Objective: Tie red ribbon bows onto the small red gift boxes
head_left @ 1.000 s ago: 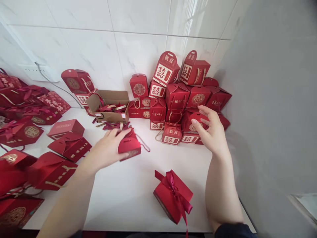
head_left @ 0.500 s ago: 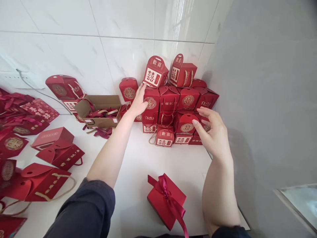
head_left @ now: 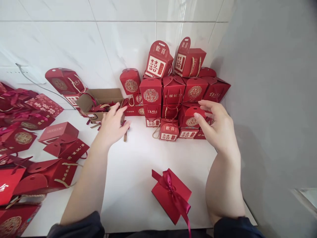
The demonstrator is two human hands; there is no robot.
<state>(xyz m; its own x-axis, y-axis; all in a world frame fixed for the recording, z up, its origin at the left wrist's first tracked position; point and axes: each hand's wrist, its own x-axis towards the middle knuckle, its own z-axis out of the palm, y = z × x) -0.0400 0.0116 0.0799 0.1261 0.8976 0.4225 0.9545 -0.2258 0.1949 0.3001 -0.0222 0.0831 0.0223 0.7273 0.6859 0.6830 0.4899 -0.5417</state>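
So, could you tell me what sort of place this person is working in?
Probably a home or small-shop packing corner: a white tabletop against a tiled wall, a stack of red gift boxes in the corner, and a cardboard box of ribbons by the left hand.

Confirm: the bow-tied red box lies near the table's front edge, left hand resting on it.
No: the head view shows the left hand by the brown cardboard box, apart from the bow-tied red box near the front edge of the table.
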